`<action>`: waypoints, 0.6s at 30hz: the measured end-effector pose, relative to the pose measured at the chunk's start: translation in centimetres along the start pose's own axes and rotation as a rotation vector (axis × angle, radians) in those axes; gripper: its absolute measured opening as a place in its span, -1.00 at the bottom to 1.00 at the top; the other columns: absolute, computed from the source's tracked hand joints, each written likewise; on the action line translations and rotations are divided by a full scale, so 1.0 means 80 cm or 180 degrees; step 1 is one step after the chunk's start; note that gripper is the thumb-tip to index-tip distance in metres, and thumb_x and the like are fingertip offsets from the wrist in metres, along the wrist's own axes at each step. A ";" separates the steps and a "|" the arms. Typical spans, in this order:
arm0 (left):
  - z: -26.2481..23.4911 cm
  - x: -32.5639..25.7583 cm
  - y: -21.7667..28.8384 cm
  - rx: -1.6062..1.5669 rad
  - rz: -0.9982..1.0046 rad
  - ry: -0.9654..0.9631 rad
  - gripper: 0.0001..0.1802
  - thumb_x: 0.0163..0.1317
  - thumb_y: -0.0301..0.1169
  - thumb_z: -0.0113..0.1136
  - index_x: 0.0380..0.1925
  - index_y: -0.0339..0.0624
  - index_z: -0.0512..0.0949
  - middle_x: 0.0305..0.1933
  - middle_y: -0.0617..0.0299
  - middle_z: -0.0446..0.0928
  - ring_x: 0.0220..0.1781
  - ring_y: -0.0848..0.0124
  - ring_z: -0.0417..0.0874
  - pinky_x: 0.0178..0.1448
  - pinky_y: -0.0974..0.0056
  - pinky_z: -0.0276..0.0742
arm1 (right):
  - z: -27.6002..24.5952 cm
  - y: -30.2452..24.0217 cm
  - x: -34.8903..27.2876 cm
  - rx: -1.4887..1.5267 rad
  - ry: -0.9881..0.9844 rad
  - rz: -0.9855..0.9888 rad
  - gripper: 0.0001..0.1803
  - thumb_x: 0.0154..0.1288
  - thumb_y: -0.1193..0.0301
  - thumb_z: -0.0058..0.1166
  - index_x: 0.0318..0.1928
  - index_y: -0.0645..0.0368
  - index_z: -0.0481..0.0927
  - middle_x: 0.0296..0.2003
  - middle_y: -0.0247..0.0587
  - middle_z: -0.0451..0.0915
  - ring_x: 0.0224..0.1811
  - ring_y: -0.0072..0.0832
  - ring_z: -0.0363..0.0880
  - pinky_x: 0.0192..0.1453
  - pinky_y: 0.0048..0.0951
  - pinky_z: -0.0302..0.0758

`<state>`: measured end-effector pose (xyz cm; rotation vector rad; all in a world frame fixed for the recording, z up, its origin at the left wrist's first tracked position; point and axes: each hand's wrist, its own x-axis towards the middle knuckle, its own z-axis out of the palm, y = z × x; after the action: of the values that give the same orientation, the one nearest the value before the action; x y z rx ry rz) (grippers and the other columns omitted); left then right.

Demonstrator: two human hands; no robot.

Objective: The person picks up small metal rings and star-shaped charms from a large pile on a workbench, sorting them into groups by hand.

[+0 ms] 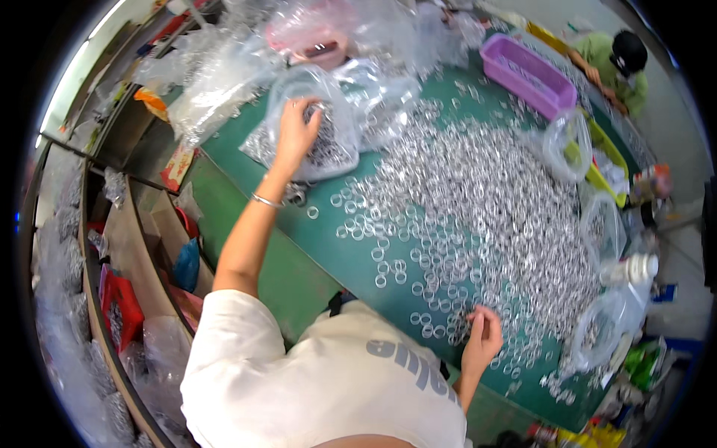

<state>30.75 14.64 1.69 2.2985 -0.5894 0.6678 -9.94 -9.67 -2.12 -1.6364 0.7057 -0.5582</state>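
Observation:
Small silver metal rings (478,179) lie in a wide heap on the green table (314,246), thinning to single rings at its near left edge. My left hand (297,128) is over the mouth of a clear plastic bag (340,153) that holds more rings. Its thumb and fingers are apart and bent, and I see no ring in them. My right hand (485,336) is low over the scattered rings at the near edge of the heap. Its fingers are pinched together, and whatever is between them is too small to make out.
A purple basket (526,78) and a yellow-green tray (609,160) stand beyond the heap, near another person (620,71). Clear bags (601,328) and a white bottle (633,269) line the right side. Shelves with a red bin (123,310) stand at left.

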 end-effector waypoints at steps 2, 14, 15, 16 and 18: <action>0.012 -0.005 -0.021 0.0559 0.0007 -0.0692 -0.74 0.08 -0.46 0.16 -0.18 -0.13 0.57 0.06 -0.09 0.37 0.06 -0.04 0.40 0.13 0.03 0.34 | -0.005 0.004 0.003 -0.0355 -0.0005 -0.0251 -0.86 0.29 0.56 -0.07 -0.19 0.33 0.52 -0.41 -0.31 0.49 -0.39 -0.62 0.44 -0.24 -0.62 0.37; -0.027 -0.146 0.146 -0.1101 0.0719 -0.1165 -0.66 -0.08 -0.55 0.25 -0.20 -0.12 0.57 0.07 0.09 0.41 0.09 0.11 0.44 0.11 0.18 0.38 | 0.001 -0.012 -0.028 -0.2532 -0.0915 -0.1104 -0.40 -0.13 0.28 0.33 -0.01 0.16 0.48 0.07 -0.12 0.35 0.18 -0.07 0.22 0.19 -0.01 0.11; -0.027 -0.183 0.162 -0.1259 0.0821 -0.1698 -0.64 -0.10 -0.52 0.28 -0.20 -0.09 0.57 0.09 0.11 0.41 0.13 0.14 0.41 0.15 0.15 0.35 | 0.006 -0.012 -0.031 -0.2702 -0.1045 -0.1005 -0.34 -0.11 0.22 0.31 0.05 0.15 0.43 0.12 -0.12 0.29 0.24 -0.04 0.14 0.22 0.04 0.04; -0.026 -0.211 0.181 -0.1428 0.0927 -0.2216 -0.63 -0.13 -0.50 0.31 -0.21 -0.06 0.57 0.11 0.13 0.40 0.17 0.16 0.37 0.18 0.12 0.31 | 0.011 -0.012 -0.032 -0.2880 -0.1168 -0.0918 -0.28 -0.09 0.16 0.30 0.11 0.14 0.39 0.18 -0.11 0.24 0.30 -0.02 0.05 0.26 0.10 -0.04; -0.021 -0.242 0.207 -0.1419 0.1561 -0.2818 -0.58 -0.11 -0.28 0.35 -0.16 0.00 0.56 0.25 0.16 0.26 0.31 0.05 0.15 0.30 -0.33 -0.12 | 0.015 -0.009 -0.027 -0.3192 -0.1234 -0.0806 -0.21 -0.06 0.08 0.26 0.18 0.13 0.32 0.26 -0.10 0.15 0.37 0.00 -0.06 0.30 0.17 -0.14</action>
<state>5.98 9.01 -1.05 1.9323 -1.5560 -0.3236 -10.54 -7.23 -1.55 -2.6971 0.5005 -0.0049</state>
